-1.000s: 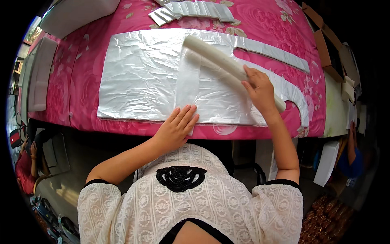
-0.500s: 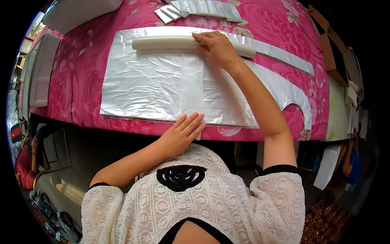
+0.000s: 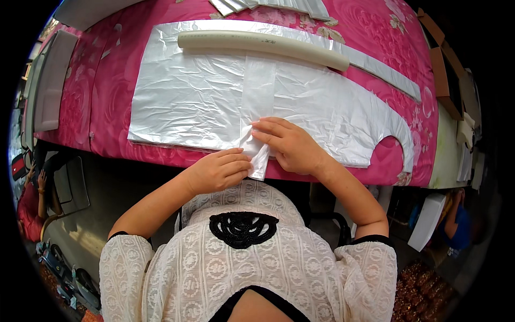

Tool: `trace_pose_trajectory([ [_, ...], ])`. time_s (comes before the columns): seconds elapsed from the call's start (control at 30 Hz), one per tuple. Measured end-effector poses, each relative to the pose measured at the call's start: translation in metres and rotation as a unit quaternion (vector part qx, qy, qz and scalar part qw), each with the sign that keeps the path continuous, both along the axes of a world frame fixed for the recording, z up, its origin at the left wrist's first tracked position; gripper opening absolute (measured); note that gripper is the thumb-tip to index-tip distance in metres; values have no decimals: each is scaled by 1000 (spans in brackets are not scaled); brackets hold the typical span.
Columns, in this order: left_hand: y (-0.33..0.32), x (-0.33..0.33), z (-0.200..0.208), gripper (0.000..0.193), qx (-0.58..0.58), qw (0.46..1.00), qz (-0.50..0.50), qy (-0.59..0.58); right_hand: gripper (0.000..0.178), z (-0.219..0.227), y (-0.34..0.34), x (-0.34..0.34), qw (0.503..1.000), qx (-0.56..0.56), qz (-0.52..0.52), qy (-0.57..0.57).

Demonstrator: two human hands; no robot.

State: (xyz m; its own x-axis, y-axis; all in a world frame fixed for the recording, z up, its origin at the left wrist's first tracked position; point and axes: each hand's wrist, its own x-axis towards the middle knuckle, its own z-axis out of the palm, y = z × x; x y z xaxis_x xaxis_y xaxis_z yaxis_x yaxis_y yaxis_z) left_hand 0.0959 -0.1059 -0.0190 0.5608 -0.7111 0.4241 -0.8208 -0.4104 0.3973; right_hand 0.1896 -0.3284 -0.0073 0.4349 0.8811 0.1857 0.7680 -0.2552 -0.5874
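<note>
A flat stack of thin white plastic bags (image 3: 182,96) lies along the near side of the table, with a cut-out curve at its right end. Across its middle runs a narrow white plastic strip (image 3: 258,91), whose near end is bunched and hangs past the table edge. My right hand (image 3: 292,147) is closed on the bunched part, fingertips pressing into the creased film. From the left, my left hand (image 3: 220,170) grips the same strip by its edge, fingers bent together and thumb mostly hidden. A pale plastic tube (image 3: 263,44) rests across the far part of the stack, untouched.
A pink flowered cloth (image 3: 110,102) covers the table. Several folded white packets (image 3: 289,6) lie at the back. Pale boxes (image 3: 53,80) stand at the left, an open cardboard box (image 3: 442,80) at the right. Other people sit beyond both sides.
My right hand has let go of the tube and come down to the strip's near end. My left hand has gone from lying flat to gripping the strip, which is now bunched.
</note>
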Motion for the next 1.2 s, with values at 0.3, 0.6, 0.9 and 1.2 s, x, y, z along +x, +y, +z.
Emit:
trace_pose_trajectory([
  [0.3, -4, 8, 8, 41, -101, 991, 60, 68, 41, -13, 9, -2, 990, 63, -118, -33],
  [0.6, 6, 44, 2, 50, 61, 986, 143, 60, 30, -12, 9, 1, 983, 88, -146, -62],
  [0.9, -12, 61, 14, 39, -247, 776, 353, 460, 25, 5, 22, 51, 882, -45, -288, 370],
  [1.2, -36, 54, -8, 70, 108, 943, 297, 107, 23, 8, 29, 72, 804, -91, -310, 498],
])
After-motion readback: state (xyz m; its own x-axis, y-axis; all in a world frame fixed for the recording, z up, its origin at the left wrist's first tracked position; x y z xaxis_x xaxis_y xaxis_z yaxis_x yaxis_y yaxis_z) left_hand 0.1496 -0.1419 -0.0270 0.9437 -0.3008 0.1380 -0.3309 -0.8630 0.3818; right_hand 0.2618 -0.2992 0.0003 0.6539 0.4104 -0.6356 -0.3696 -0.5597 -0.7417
